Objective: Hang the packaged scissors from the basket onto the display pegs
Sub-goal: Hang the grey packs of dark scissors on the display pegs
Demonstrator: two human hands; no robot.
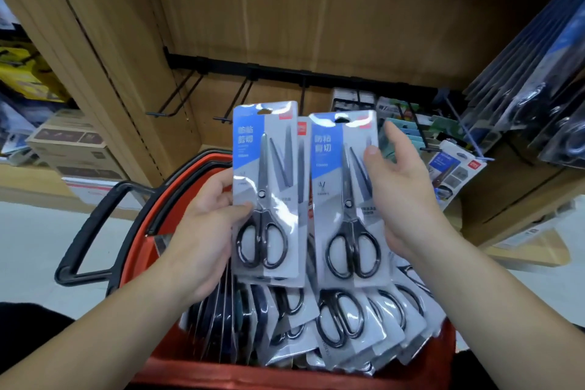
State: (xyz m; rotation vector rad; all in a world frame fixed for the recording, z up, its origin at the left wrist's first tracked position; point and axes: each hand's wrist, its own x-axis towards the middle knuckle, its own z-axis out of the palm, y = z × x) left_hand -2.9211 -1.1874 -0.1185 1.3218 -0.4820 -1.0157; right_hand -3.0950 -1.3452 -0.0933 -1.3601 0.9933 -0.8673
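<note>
Your red basket [193, 187] is heaped with packs of scissors [342, 320], and the black pegs [161, 113] on the wooden wall [316, 19] ahead hang bare, so nearly all the hanging is left. Your left hand [209, 231] pinches the left pack [269, 174], thumb on its front. Your right hand [402, 193] pinches the right pack [342, 187] likewise. Both packs are upright above the basket.

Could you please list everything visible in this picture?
basket: one, red with black handle, bottom centre
loose scissors packs: many, grey, piled in the basket
left scissors packs: at least two, blue-grey, raised above it
right scissors pack: one, blue-grey, beside them
pegs: several empty, black, panel behind
cardboard boxes: few, brown, far left
hanging packs: many, dark, far right
left hand: one, grips left scissors packs
right hand: one, holds right scissors pack
</note>
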